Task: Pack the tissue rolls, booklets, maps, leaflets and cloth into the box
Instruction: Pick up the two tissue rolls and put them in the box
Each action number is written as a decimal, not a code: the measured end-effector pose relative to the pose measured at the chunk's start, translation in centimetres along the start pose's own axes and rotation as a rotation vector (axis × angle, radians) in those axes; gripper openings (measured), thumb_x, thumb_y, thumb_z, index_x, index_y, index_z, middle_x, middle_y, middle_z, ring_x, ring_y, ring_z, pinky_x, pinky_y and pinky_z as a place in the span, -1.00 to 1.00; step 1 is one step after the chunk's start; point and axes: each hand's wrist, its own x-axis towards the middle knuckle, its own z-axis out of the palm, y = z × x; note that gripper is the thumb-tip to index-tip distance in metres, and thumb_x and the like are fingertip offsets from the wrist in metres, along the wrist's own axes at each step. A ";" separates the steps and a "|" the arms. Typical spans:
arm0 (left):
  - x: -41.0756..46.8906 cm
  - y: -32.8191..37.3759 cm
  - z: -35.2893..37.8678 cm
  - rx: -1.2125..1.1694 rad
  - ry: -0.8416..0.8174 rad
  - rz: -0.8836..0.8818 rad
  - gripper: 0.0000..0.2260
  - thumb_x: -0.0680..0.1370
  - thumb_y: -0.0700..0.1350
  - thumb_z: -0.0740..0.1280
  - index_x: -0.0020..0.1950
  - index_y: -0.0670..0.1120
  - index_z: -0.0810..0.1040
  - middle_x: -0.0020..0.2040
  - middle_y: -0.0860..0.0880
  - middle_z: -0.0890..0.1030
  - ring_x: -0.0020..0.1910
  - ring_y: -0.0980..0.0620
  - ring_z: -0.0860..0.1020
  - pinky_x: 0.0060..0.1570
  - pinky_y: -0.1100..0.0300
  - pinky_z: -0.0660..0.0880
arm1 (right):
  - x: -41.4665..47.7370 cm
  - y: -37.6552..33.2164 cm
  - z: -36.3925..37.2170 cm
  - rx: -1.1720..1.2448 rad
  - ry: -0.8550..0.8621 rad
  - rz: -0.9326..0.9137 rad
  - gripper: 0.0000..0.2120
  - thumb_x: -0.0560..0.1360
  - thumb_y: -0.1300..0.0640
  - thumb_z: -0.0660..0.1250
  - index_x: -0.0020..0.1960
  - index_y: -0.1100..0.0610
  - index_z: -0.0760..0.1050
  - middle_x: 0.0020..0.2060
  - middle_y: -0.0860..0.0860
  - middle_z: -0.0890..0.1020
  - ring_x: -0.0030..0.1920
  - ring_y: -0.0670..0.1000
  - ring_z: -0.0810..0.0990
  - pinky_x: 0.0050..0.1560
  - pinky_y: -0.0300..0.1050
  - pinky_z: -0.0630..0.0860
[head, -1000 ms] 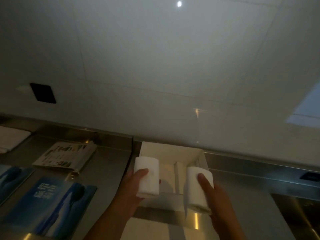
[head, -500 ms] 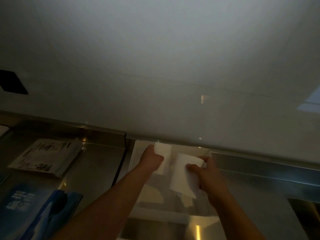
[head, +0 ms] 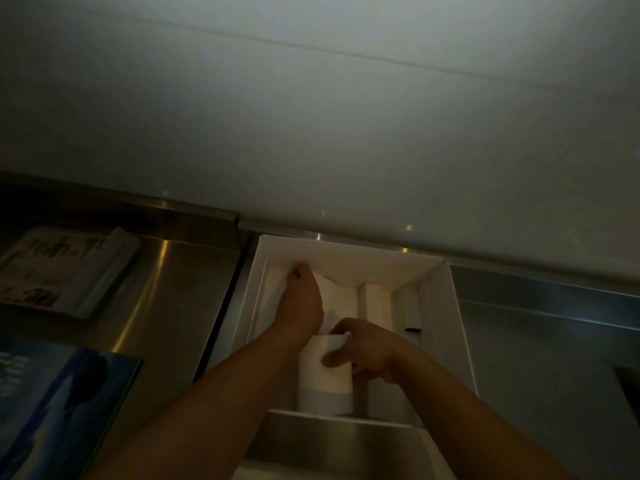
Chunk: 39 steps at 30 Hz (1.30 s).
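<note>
An open white box stands on the steel counter against the wall. Both my hands are inside it. My left hand reaches to the box's far left corner and presses down on a white tissue roll lying there, mostly hidden under the hand. My right hand grips a second white tissue roll that stands upright in the near part of the box, just right of my left wrist. A white divider runs along the box's right side.
A folded leaflet with small pictures lies on the steel counter at the left. A blue booklet lies nearer, at the lower left. A raised steel ledge crosses in front of the box. The grey wall rises behind.
Both hands have gone from holding the rolls above the box to deep inside it. The left roll now lies at the far left corner; the right roll stands in the near part.
</note>
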 end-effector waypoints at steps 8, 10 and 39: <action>-1.0 -0.5 -0.7 0.648 0.047 0.230 -0.50 0.48 -0.14 0.34 0.38 -0.14 0.27 0.42 -0.30 0.21 0.36 -0.25 0.27 0.06 0.04 0.48 | 2.0 -1.0 2.2 -0.082 -0.039 0.119 -0.46 0.44 0.06 0.44 0.33 0.20 0.34 0.12 0.23 0.55 -0.06 0.16 0.59 -0.13 0.04 0.62; -1.0 -0.8 -0.9 0.661 -0.003 0.212 -0.53 0.49 -0.15 0.32 0.37 -0.16 0.29 0.40 -0.28 0.27 0.37 -0.25 0.26 0.08 0.02 0.46 | 2.2 -1.2 2.7 -0.169 -0.006 0.153 -0.42 0.45 -0.03 0.41 0.31 0.29 0.34 -0.03 0.23 0.55 -0.21 0.13 0.59 -0.23 0.01 0.61; -19.7 -1.4 -9.3 0.280 0.286 0.226 -0.59 0.55 -0.04 0.22 0.39 0.04 0.25 0.56 -0.02 -0.10 0.52 -0.12 -0.04 0.44 -0.04 0.18 | -13.7 0.1 7.6 -0.673 0.798 -0.244 -0.55 0.47 -0.26 0.19 0.26 -0.05 0.35 0.17 -0.03 0.57 0.20 0.05 0.50 0.25 0.04 0.43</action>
